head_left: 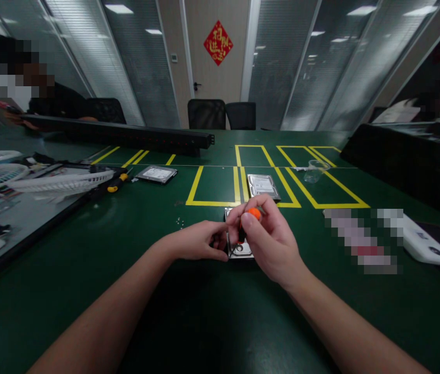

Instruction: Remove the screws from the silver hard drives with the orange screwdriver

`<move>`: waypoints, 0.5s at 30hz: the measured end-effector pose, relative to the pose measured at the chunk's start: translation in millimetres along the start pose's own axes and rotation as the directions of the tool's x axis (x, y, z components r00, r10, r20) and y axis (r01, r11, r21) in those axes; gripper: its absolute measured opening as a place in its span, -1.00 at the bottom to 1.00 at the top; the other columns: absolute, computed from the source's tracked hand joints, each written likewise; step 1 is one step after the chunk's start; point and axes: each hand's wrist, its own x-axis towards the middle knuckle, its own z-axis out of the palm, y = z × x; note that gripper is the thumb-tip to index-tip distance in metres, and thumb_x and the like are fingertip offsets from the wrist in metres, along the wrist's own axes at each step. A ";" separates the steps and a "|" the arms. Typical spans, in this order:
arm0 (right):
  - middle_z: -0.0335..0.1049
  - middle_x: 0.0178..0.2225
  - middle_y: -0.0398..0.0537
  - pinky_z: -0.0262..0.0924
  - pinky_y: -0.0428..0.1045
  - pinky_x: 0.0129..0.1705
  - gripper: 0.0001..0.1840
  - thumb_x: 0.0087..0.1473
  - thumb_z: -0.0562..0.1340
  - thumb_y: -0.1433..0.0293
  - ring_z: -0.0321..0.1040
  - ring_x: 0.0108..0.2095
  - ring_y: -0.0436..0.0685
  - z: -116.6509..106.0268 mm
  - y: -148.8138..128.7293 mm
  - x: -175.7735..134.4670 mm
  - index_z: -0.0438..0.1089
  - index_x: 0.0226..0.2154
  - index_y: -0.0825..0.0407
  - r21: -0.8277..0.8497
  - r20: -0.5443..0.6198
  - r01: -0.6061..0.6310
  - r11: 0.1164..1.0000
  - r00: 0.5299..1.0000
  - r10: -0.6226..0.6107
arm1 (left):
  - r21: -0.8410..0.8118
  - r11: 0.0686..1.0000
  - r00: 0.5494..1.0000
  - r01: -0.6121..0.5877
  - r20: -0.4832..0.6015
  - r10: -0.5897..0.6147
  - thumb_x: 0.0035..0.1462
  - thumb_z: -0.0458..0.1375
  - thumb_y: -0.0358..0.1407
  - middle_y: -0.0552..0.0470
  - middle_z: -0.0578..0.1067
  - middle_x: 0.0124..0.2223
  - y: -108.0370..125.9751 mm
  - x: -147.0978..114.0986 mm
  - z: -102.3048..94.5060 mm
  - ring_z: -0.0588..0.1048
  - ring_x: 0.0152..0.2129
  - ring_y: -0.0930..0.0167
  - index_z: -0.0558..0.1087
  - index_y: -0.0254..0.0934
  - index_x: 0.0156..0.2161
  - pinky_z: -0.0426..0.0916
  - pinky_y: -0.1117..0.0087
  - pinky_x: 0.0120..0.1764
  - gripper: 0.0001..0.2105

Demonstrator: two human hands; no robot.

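In front of me on the green table lies a hard drive (240, 251), partly hidden by my hands. My right hand (276, 241) is closed around a small screwdriver (255, 213) with an orange and black handle, held over the drive. Its tip is hidden from view. My left hand (198, 240) grips the drive's left edge, thumb at the near corner and fingers curled. Several tiny screws (180, 223) lie loose to the left of the drive.
A second hard drive (263, 187) lies among yellow tape lines, a third (156, 174) further left. Nearby are a yellow-black screwdriver (118, 183), rackets (64, 181), a long black bar (126, 134), a plastic cup (313, 171) and a white phone (424, 240). Other people sit at both sides.
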 end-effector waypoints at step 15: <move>0.46 -0.29 -0.15 0.15 -0.04 -0.40 -0.87 0.31 0.26 0.31 0.24 -0.49 -0.02 -0.6 1.6 0.1 0.29 -0.15 -0.06 0.024 0.015 0.013 1.000 1.000 -0.013 | -0.016 1.000 1.000 -0.005 0.011 0.006 0.09 0.37 -0.22 0.11 0.48 -0.31 0.4 0.0 -0.3 0.44 -0.40 0.40 0.45 -0.26 -0.17 0.29 0.40 -0.36 -0.73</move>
